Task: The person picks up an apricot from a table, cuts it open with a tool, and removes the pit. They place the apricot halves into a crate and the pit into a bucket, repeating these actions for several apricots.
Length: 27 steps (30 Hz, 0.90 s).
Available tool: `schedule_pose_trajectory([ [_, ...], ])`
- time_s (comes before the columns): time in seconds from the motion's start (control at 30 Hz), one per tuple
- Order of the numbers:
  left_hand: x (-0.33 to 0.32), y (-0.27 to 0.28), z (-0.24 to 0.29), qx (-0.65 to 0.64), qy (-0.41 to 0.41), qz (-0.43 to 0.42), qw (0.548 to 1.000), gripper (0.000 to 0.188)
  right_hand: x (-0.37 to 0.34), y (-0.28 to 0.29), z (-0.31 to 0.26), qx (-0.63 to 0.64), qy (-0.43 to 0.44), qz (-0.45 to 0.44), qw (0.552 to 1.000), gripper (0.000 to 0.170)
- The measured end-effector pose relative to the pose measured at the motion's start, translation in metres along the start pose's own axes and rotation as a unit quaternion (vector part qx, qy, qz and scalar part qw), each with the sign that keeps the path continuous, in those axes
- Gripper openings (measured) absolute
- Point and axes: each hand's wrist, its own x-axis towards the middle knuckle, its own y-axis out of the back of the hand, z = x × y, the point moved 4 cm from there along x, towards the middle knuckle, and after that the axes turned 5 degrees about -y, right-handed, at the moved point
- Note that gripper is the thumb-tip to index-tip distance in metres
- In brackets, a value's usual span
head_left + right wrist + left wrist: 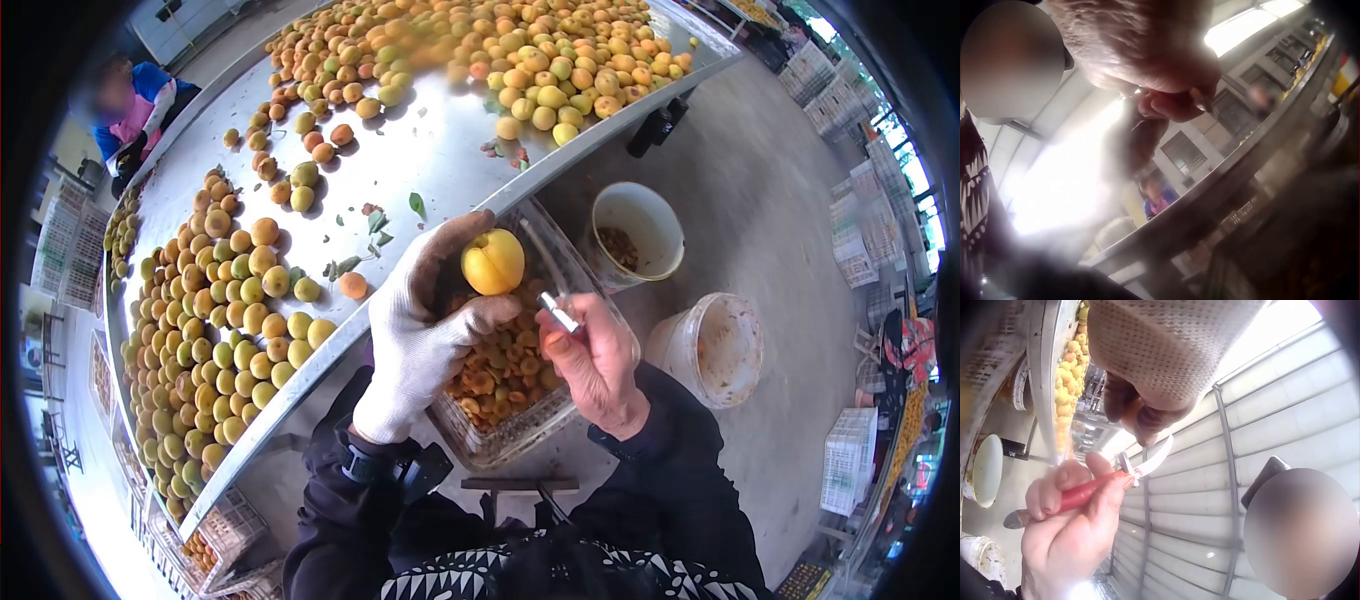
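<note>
My left hand, in a white knit glove with brown-stained fingers, holds a yellow apricot between thumb and fingers. The bare right hand is just right of it, gripping a small knife with a red handle and a short curved blade. In the left wrist view the blade points up towards the gloved fingers. Below both hands is a plastic crate holding cut apricot pieces. Blur and the hand itself hide most of the knife in the right wrist view.
A metal table with a raised edge carries heaps of whole apricots and scattered leaves. Two white buckets stand on the floor at right, one with scraps inside. Another person stands across the table. Stacked crates line the right side.
</note>
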Motion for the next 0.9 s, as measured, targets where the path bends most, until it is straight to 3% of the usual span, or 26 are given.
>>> schedule_pose_trajectory([
  [0.3, 0.001, 0.004, 0.004, 0.049, -0.057, -0.003, 0.997, 0.068, 0.001, -0.014, -0.001, -0.046, 0.07, -0.019, 0.996, 0.024],
  [0.9, -0.002, 0.006, -0.001, 0.111, -0.061, 0.017, 0.992, 0.066, 0.003, -0.016, 0.001, -0.05, 0.046, -0.07, 0.995, 0.018],
])
